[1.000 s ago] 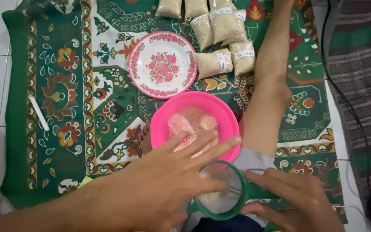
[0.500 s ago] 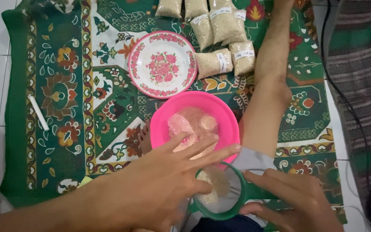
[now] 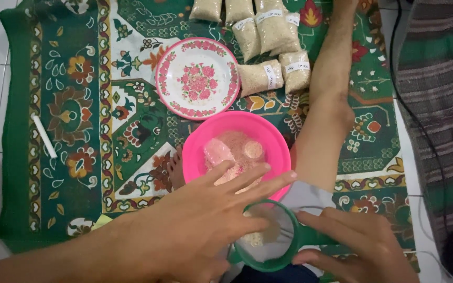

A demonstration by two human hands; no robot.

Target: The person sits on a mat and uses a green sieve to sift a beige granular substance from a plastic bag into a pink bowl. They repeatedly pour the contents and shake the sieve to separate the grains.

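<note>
My left hand (image 3: 200, 220) lies flat with spread fingers over the left rim of a green round sieve (image 3: 284, 257) that holds pale crumbs. My right hand (image 3: 357, 246) grips the sieve's right side and handle. Just beyond the sieve sits a pink bowl (image 3: 268, 136) with pale powder, a clear bag and a small round piece inside. My leg (image 3: 326, 110) stretches out to the right of the bowl.
A floral pink-rimmed plate (image 3: 197, 78) rests on the green patterned mat (image 3: 69, 105). Several small bags of beige grains (image 3: 268, 31) lie at the top. A white stick (image 3: 44, 136) lies at the left. A striped cloth (image 3: 436, 105) and a black cable are at the right.
My left hand's fingers have shifted slightly over the sieve, and the crumbs inside have moved. The bowl, plate and bags stay in place.
</note>
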